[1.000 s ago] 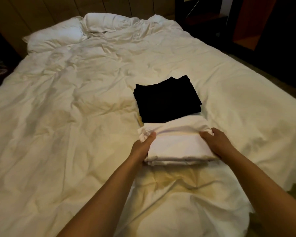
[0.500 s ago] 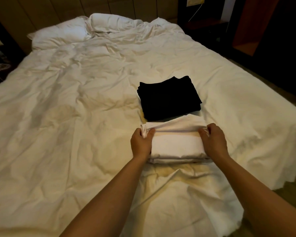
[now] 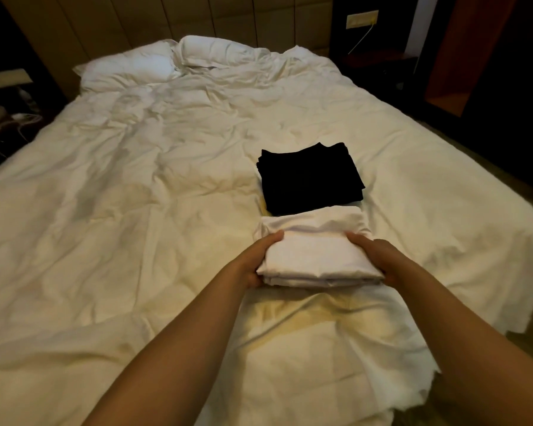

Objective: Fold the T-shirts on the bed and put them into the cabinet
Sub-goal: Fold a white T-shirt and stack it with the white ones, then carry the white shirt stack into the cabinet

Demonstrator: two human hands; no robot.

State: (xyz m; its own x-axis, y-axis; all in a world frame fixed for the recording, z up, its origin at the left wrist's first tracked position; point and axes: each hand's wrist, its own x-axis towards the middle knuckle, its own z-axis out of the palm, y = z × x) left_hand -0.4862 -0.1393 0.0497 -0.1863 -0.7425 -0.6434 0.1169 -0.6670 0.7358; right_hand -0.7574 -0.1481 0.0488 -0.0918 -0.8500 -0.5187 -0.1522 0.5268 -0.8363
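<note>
A folded white T-shirt (image 3: 317,256) lies near the foot of the bed (image 3: 136,210), a thick rectangle of several layers. My left hand (image 3: 254,262) grips its left edge, thumb on top and fingers under. My right hand (image 3: 374,259) grips its right edge the same way. Just behind it, touching its far edge, sits a folded black T-shirt (image 3: 310,178) flat on the white sheet.
Two white pillows (image 3: 166,61) lie at the headboard. A dark nightstand with cables (image 3: 10,115) stands at the left. At the right are a dark wooden cabinet with an open shelf (image 3: 462,56) and a strip of floor (image 3: 505,167).
Both hands slid from the far top corners of the white T-shirt down to its sides and now clasp the stack. The top flap has been laid flat.
</note>
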